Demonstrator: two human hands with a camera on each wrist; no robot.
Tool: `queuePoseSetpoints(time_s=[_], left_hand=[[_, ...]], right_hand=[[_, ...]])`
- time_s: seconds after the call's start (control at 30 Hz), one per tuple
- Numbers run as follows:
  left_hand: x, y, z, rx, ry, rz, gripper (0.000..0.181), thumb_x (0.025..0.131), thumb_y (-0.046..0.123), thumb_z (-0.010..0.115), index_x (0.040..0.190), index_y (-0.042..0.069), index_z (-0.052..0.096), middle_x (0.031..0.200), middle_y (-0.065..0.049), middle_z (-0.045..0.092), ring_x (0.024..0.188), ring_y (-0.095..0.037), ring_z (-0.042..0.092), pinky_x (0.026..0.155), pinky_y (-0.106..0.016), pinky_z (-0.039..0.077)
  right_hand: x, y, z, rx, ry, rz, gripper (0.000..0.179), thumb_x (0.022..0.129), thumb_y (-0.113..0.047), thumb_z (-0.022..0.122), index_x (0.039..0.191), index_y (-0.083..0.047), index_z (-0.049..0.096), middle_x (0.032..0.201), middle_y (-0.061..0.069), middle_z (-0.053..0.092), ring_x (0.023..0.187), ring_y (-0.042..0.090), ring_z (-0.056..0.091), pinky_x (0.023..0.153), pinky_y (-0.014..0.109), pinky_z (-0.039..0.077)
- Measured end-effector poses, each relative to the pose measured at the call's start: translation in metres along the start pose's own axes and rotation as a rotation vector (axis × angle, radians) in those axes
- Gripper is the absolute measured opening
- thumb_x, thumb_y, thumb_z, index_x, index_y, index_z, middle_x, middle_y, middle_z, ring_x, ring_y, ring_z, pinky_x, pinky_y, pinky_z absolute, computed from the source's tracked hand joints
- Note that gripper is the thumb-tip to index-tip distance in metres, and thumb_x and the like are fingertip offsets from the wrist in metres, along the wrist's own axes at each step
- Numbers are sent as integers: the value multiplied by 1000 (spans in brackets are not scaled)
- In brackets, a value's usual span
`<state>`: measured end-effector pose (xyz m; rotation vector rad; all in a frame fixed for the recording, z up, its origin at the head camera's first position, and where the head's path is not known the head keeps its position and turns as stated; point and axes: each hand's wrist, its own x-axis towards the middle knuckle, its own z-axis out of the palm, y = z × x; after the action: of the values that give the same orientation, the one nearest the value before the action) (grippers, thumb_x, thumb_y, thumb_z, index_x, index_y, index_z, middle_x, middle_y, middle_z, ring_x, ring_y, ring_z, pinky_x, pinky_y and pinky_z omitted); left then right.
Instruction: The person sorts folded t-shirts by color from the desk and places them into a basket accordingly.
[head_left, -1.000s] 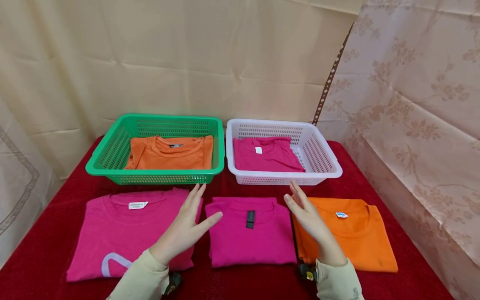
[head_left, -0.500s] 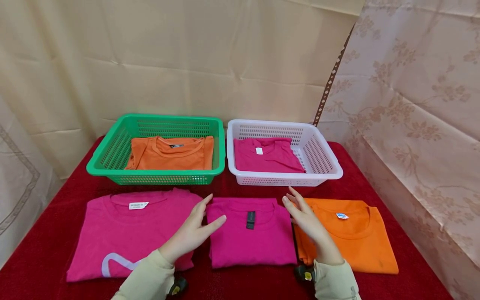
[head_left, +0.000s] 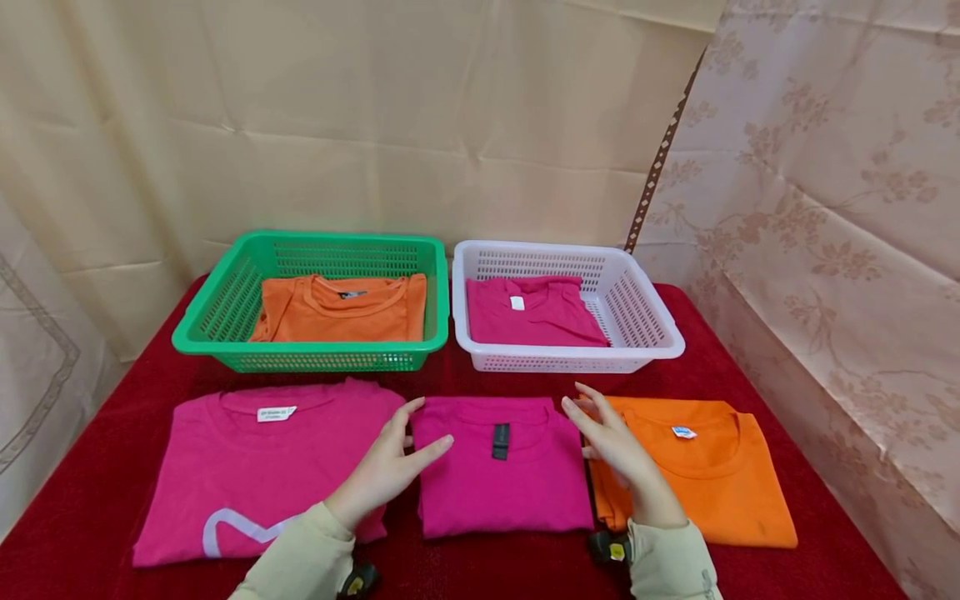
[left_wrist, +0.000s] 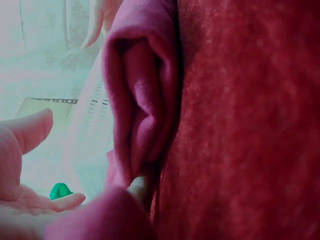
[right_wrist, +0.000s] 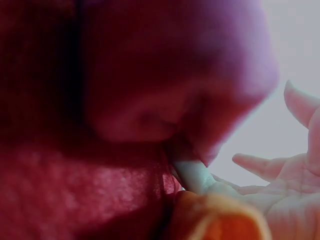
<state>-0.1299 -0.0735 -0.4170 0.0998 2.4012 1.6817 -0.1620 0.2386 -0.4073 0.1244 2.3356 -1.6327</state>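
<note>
A folded magenta T-shirt (head_left: 502, 496) with a black neck label lies in the middle of the front row. My left hand (head_left: 388, 468) is at its left edge, thumb spread over the cloth. At the opposite edge is my right hand (head_left: 618, 446), fingers slightly bent. The left wrist view shows the shirt's folded side (left_wrist: 142, 95), a fingertip at its lower edge and the thumb apart from it. In the right wrist view a finger (right_wrist: 192, 172) of the right hand reaches the underside of the shirt's blurred edge; the thumb stands away. Neither hand grips the cloth.
A larger pink T-shirt (head_left: 255, 467) lies on the left and an orange T-shirt (head_left: 712, 467) on the right. Behind them stand a green basket (head_left: 187, 333) holding an orange shirt (head_left: 352, 312) and a white basket (head_left: 667, 337) holding a pink shirt (head_left: 532, 317). Red cloth (head_left: 540, 575) covers the table.
My left hand has moved right and down, from above the left pink shirt to the middle shirt's edge. The right hand has moved slightly left and down, its fingers lowering beside the opposite edge.
</note>
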Motion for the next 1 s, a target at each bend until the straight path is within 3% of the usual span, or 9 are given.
queuePoseSetpoints(time_s=[0.17,0.33,0.47,0.57,0.67,0.73,0.8,1.0], left_hand=[[1,-2,2,-70,-12,1,75,93,28,69,152,5,30,144,-22,46,111,-29,61,92,-38,50],[1,-3,1,-128,-78,-24,76,95,27,66,154,6,25,130,-19,59,93,-19,67,79,-29,52],[1,-3,0,-123,-124,-35,77,96,29,65,155,6,21,98,-12,67,75,-14,62,70,-27,49],[1,-3,-1,-103,-143,-37,78,95,30,65,155,6,22,73,-3,59,64,-12,52,65,-26,46],[1,-4,-1,-105,-169,-20,75,95,29,66,153,5,26,84,-9,64,67,-13,56,67,-27,48],[1,-6,0,-99,-178,-7,72,95,29,66,152,4,30,108,-15,66,79,-15,62,75,-28,50],[1,-6,1,-87,-183,-6,68,95,29,67,150,5,35,129,-19,59,92,-17,64,83,-30,51],[1,-7,4,-18,-178,-40,63,92,32,70,144,9,45,132,-15,58,113,-22,57,96,-36,45]], right_hand=[[1,0,1,-21,15,30,72,100,-39,55,156,-10,21,151,25,35,118,33,50,76,30,51],[2,2,1,-38,8,37,73,99,-38,58,156,-9,22,145,26,41,101,23,52,71,27,47],[2,4,2,-35,-16,36,72,98,-35,60,155,-9,24,142,26,42,108,26,53,77,31,49],[2,6,2,-34,-37,41,69,97,-33,61,154,-10,29,143,27,40,113,31,54,81,36,53],[2,8,2,-23,-64,48,68,96,-32,63,153,-11,31,149,29,35,112,32,58,82,42,57],[3,9,2,-7,-80,47,69,95,-31,65,152,-9,32,150,30,34,106,29,62,80,44,59],[3,11,1,15,-100,41,68,94,-28,67,151,-8,35,146,29,40,98,24,65,78,44,60],[3,13,-2,61,-212,-14,59,92,-21,71,142,-4,43,116,17,60,85,19,69,74,43,61]])
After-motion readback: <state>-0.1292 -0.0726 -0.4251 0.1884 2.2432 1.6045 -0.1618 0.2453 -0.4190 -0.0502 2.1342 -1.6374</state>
